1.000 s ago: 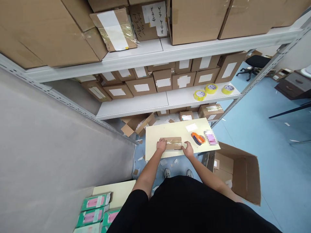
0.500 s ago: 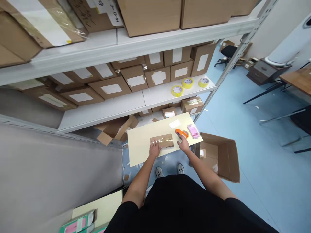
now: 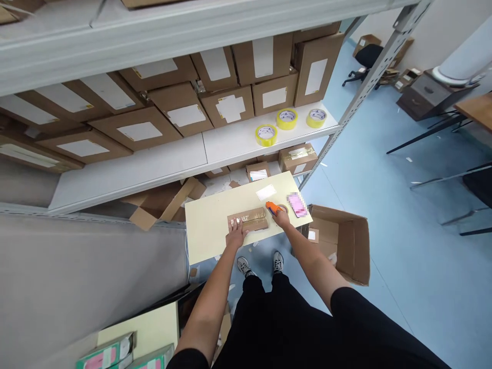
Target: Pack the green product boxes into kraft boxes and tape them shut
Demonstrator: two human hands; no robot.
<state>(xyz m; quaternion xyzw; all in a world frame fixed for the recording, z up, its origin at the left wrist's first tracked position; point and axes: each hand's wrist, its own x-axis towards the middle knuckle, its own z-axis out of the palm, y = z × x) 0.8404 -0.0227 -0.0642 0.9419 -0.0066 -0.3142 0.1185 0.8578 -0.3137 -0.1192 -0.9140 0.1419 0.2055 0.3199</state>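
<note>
A small taped cardboard box [image 3: 249,221] lies on a pale yellow table [image 3: 207,225]. My left hand [image 3: 236,237] rests on the box's left end, fingers laid flat over it. My right hand [image 3: 281,217] has closed over the orange tape dispenser [image 3: 272,207], just right of the box. A white label [image 3: 265,192] and a pink item [image 3: 297,204] lie on the table beyond the dispenser.
An open cardboard carton [image 3: 342,241] stands on the blue floor right of the table. Metal shelving [image 3: 238,143] behind holds several labelled boxes and three yellow tape rolls [image 3: 286,119]. Flattened cardboard [image 3: 161,202] lies under the shelf. Green-pink packs [image 3: 107,353] sit at lower left.
My right hand left the box's right end and moved right onto the orange tape dispenser. My left hand stayed on the box. The view shifted as my head turned.
</note>
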